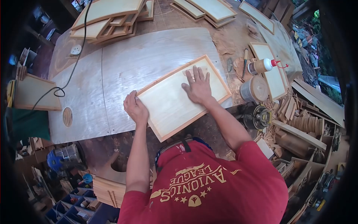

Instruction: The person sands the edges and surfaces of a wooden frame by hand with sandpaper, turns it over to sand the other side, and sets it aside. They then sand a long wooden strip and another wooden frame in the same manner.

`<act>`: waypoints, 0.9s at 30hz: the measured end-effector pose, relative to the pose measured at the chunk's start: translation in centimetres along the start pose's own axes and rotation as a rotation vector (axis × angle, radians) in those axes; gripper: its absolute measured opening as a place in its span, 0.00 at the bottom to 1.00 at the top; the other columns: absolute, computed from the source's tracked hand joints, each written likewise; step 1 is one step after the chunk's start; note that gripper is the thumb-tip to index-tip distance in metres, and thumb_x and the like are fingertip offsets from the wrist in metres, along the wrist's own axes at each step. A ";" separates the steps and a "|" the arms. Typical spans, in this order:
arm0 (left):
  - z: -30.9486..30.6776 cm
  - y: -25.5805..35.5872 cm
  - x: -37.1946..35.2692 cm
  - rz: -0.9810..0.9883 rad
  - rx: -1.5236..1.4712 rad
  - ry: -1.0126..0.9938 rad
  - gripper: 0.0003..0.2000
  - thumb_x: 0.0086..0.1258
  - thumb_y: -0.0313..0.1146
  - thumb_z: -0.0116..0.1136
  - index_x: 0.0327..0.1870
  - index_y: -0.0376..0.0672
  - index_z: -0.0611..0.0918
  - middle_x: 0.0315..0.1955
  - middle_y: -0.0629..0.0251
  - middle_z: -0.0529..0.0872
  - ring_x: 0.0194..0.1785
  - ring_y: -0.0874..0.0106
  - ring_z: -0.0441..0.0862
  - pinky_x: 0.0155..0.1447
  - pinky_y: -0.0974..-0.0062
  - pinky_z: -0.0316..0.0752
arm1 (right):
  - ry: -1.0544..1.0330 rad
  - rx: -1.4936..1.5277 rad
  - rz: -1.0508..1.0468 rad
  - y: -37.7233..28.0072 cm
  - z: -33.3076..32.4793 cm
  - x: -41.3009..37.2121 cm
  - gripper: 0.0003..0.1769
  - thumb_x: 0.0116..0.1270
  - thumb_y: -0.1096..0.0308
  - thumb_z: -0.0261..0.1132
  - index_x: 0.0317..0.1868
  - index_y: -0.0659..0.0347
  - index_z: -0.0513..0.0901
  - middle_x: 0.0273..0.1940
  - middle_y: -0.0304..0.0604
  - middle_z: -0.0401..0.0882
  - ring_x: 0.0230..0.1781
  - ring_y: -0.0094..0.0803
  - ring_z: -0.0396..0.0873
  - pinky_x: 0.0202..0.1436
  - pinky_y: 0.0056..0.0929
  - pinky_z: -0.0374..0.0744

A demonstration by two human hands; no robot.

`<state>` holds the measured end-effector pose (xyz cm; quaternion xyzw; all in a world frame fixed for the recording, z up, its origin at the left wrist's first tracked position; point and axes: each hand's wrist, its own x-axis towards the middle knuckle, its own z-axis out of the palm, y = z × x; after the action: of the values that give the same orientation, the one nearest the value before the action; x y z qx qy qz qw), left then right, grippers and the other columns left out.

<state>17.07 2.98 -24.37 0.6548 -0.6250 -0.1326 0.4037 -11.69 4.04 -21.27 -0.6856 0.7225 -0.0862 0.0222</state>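
A framed wooden panel (167, 108), pale in the middle with a reddish-brown edge strip, lies slanted over the near edge of the worktable. My left hand (136, 107) grips its left edge, fingers curled over the rim. Flat on the panel's face, toward the far right corner, rests my right hand (198, 86) with fingers spread. A small tan patch shows beneath those fingertips; I cannot tell whether it is a loose piece or a mark on the wood.
Stacked framed panels (108, 18) stand at the back left, with more panels (209, 9) at the back. On the right are a glue bottle (261, 66), a round tub (254, 89) and wood offcuts (289, 108). A black cable (71, 76) hangs at left, near another person's hand (22, 72) on a panel.
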 end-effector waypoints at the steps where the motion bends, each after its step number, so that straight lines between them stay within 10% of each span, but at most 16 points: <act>1: 0.1 0.0 0.4 0.017 0.008 0.006 0.17 0.75 0.25 0.52 0.62 0.39 0.85 0.61 0.58 0.87 0.71 0.53 0.74 0.77 0.53 0.62 | -0.003 -0.089 0.031 -2.3 0.0 -0.2 0.41 0.82 0.36 0.50 0.83 0.55 0.66 0.84 0.59 0.56 0.89 0.54 0.45 0.85 0.71 0.42; 4: 0.1 0.1 0.4 0.013 0.007 -0.005 0.18 0.74 0.25 0.52 0.62 0.40 0.85 0.61 0.58 0.87 0.71 0.53 0.74 0.77 0.53 0.62 | -0.201 0.190 -0.414 -9.7 0.7 -3.8 0.42 0.79 0.34 0.53 0.83 0.50 0.67 0.85 0.56 0.55 0.89 0.55 0.43 0.86 0.73 0.40; 13: -0.4 1.0 0.6 0.010 0.043 -0.028 0.19 0.74 0.26 0.51 0.62 0.37 0.84 0.62 0.53 0.86 0.69 0.52 0.75 0.77 0.53 0.63 | -0.080 0.037 0.138 0.0 -1.5 1.3 0.35 0.82 0.37 0.51 0.82 0.41 0.69 0.85 0.61 0.50 0.88 0.56 0.45 0.87 0.67 0.41; 23: 0.0 0.8 0.4 -0.001 0.025 -0.023 0.19 0.72 0.25 0.52 0.62 0.40 0.84 0.61 0.57 0.86 0.69 0.55 0.74 0.77 0.54 0.60 | 0.149 0.184 0.013 1.6 -0.2 2.1 0.26 0.77 0.42 0.62 0.67 0.42 0.87 0.72 0.68 0.71 0.78 0.61 0.65 0.84 0.64 0.54; 27: -0.6 1.1 0.5 -0.015 0.010 -0.050 0.19 0.72 0.25 0.51 0.63 0.40 0.83 0.61 0.56 0.86 0.68 0.54 0.75 0.77 0.54 0.60 | 0.189 0.192 -0.210 -9.8 2.7 -1.0 0.25 0.76 0.41 0.61 0.65 0.41 0.89 0.72 0.69 0.73 0.79 0.63 0.65 0.85 0.65 0.54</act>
<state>16.76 2.84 -23.05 0.6580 -0.6306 -0.1489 0.3837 -1.53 4.35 -22.48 -0.7408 0.6344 -0.2207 0.0103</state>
